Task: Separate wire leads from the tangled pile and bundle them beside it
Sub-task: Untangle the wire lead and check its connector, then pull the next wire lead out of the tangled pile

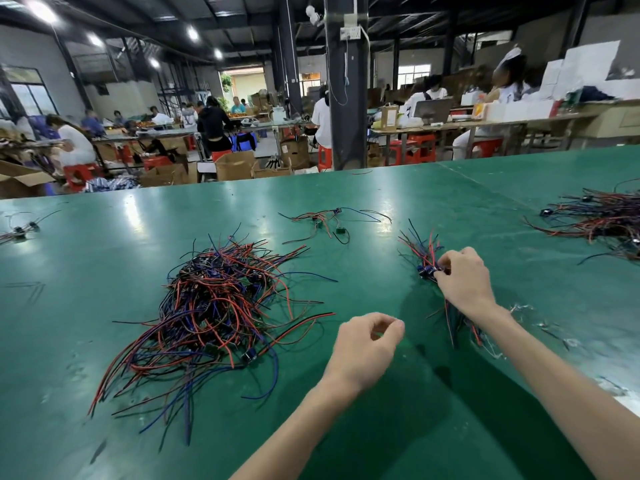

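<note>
A tangled pile point(214, 306) of red, blue and black wire leads lies on the green table point(104, 237), left of centre. To its right a small bundle of leads point(424, 252) fans upward, its other ends showing under my right wrist. My right hand point(464, 282) grips this bundle at its small dark connectors. My left hand point(363, 344) hovers between pile and bundle, fingers curled with thumb and forefinger close together; no wire shows in it.
A few loose leads point(325, 221) lie farther back at centre. Another heap of wires point(599, 216) sits at the far right, and a small cluster point(19, 232) at the left edge. Scraps of clear plastic point(540, 323) lie right of my right arm.
</note>
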Available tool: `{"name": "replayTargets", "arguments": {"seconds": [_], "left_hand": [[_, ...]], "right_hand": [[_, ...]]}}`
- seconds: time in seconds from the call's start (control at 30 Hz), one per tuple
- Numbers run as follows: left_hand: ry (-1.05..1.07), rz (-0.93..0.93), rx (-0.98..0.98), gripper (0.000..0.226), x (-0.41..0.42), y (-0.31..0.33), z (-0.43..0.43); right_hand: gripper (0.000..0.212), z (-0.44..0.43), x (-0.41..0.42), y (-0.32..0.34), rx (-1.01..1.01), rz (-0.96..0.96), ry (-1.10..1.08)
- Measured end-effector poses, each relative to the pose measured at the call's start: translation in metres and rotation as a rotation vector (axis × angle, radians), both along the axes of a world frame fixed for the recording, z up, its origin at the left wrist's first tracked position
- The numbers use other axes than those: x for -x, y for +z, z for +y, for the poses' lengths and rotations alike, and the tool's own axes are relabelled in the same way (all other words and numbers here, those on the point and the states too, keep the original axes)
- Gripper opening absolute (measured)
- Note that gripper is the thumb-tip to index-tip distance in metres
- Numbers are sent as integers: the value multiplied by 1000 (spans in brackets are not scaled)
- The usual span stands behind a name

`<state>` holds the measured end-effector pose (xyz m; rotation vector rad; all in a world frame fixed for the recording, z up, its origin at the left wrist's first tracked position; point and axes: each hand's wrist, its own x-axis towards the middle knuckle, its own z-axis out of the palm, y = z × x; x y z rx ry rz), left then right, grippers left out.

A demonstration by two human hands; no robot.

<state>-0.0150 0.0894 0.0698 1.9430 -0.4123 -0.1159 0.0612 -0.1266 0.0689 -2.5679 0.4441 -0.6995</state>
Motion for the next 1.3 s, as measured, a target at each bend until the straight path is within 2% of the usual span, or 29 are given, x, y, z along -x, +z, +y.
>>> {"name": "replayTargets", "arguments": {"seconds": [0.07, 0.13, 0.27, 0.4, 0.5, 0.67, 0.77, 0.87, 0.97, 1.1, 1.3], "left_hand": [[167, -448, -306, 24, -7, 0, 10], [306, -575, -401, 25, -16, 8, 22], [535, -560, -563, 30, -40, 18, 53], [650, -464, -612, 32, -63, 32, 78], [646, -312, -657, 30, -99, 46, 96], [533, -249, -1122, 29, -148, 44, 122], [465, -223, -1256, 34, -166, 32, 135], [458, -271, -1293, 38, -174, 27, 135], [481, -415, -1339, 31, -173, 23, 131], [476, -528, -1273, 27, -170, 21, 126], [690, -676, -593, 27, -160, 55, 117]], "right_hand": [[16, 14, 9, -1, 56, -81, 50], [14, 36, 19, -3, 73, -100, 133], [13, 85, 36, -17, 77, -8, 331], [20, 105, 44, -30, 265, 64, 486], [21, 103, 43, -31, 253, 58, 539], [22, 102, 37, -33, 237, 51, 559], [21, 100, 35, -33, 220, 52, 552], [21, 100, 34, -34, 211, 57, 552], [21, 100, 34, -33, 196, 61, 557], [21, 100, 35, -32, 179, 65, 562], [20, 100, 34, -31, 172, 58, 555]]}}
